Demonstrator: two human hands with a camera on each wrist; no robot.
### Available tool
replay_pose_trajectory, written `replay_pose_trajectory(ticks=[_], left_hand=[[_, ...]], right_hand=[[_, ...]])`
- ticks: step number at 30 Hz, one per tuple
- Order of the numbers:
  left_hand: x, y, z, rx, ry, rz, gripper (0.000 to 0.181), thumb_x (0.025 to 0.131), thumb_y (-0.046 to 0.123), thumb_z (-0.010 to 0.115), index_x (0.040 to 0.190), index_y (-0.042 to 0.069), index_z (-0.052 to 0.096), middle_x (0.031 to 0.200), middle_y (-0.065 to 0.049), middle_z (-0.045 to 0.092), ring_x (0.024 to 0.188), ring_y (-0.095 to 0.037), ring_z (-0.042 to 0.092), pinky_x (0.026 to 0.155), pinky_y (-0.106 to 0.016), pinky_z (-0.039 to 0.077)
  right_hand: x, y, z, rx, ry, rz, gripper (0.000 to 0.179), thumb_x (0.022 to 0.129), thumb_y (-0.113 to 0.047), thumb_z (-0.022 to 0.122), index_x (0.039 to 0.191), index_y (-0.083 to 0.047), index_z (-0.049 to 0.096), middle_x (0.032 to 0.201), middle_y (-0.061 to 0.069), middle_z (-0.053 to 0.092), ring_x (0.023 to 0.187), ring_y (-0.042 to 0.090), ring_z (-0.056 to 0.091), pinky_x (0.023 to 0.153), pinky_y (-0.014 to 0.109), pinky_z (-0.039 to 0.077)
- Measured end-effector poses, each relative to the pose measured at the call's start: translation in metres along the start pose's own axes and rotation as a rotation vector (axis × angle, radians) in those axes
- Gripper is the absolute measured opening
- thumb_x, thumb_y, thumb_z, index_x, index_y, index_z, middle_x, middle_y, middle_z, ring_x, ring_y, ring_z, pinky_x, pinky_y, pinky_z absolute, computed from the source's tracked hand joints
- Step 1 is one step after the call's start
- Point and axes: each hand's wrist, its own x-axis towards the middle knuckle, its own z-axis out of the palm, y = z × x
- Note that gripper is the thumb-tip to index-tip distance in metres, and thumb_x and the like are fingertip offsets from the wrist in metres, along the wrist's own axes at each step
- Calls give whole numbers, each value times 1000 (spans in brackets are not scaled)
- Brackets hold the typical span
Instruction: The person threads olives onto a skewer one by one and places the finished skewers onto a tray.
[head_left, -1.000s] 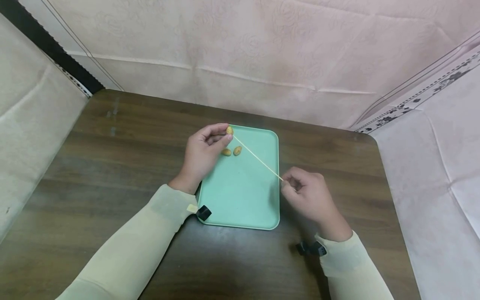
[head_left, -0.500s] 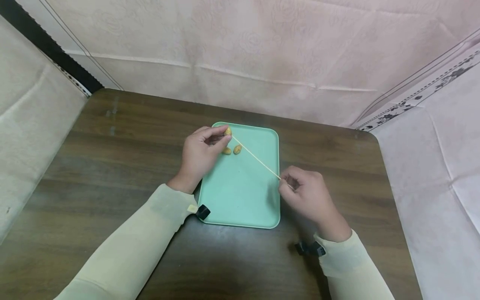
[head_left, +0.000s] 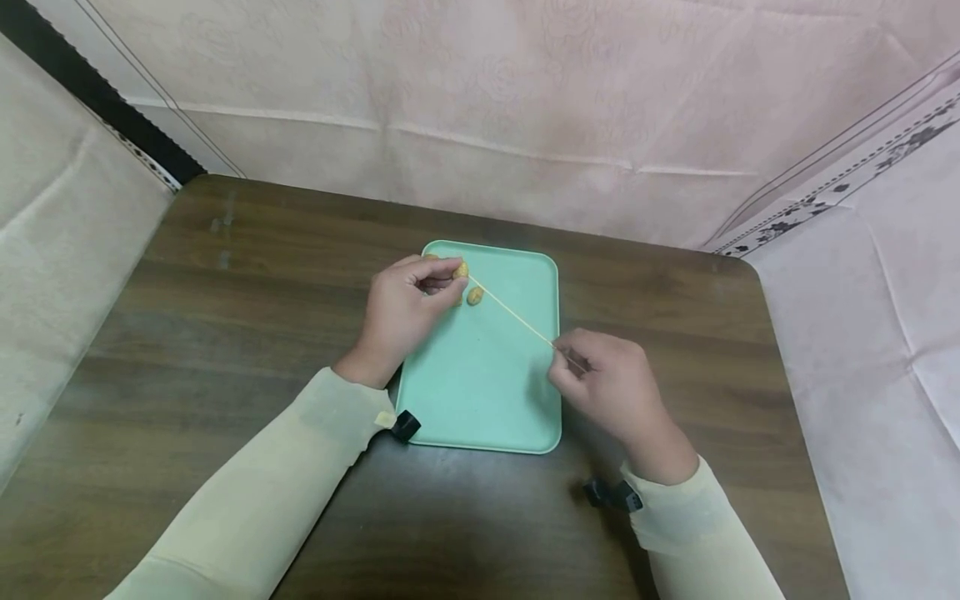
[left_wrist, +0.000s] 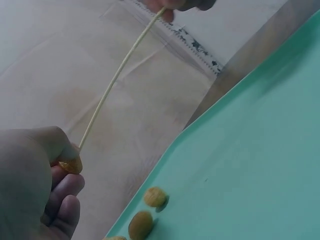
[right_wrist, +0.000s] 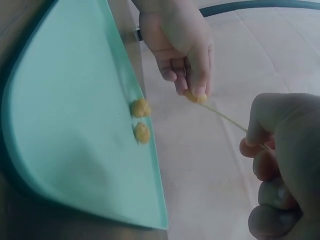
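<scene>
Between thumb and fingertips, my left hand [head_left: 397, 321] pinches a small yellow-brown oval piece [head_left: 461, 270], like a little fruit, over the tray's far left side. A thin wooden skewer [head_left: 513, 313] runs from that piece down to my right hand [head_left: 607, 379], which pinches its other end beside the tray's right edge. In the left wrist view the skewer [left_wrist: 115, 77] bows slightly, and its far end meets the held piece [left_wrist: 72, 164]; the tip is hidden there. More such pieces [left_wrist: 141, 225] lie on the light green tray [head_left: 480, 383], partly behind my left hand in the head view.
The tray lies on a brown wood-grain table [head_left: 262, 333]. Pale patterned cloth [head_left: 480, 100] hangs behind the table and along both sides. Each sleeve cuff carries a small black camera [head_left: 406, 427].
My right hand has shifted a little left and up, and less of the skewer shows between the hands. The left hand has dipped slightly, covering more of a piece on the tray.
</scene>
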Motion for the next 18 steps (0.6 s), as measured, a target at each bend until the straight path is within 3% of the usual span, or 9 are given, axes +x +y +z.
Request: replay_pose_trajectory(ticks=[4, 12, 18], left_hand=[[-6, 6, 7, -26, -46, 12, 26, 98, 21, 90, 123, 18, 89, 112, -1, 81, 99, -12, 79, 86, -22, 65], [-14, 18, 16, 27, -94, 127, 23, 97, 19, 92, 120, 17, 90, 100, 2, 84, 92, -11, 75, 81, -23, 63], [-21, 30, 20, 47, -164, 126, 27, 98, 21, 92, 124, 18, 89, 101, 4, 83, 91, -9, 73, 80, -25, 61]], right_hand=[[3, -5, 2, -17, 1, -21, 15, 89, -1, 67, 86, -8, 79, 68, -2, 61, 61, 9, 50, 56, 24, 48], [5, -7, 5, -31, 19, -37, 14, 89, -1, 68, 86, -7, 80, 69, 1, 66, 60, 11, 53, 53, 26, 49], [5, -7, 5, -46, 30, -67, 13, 89, 1, 68, 87, -5, 79, 70, 2, 67, 60, 12, 54, 54, 26, 49]])
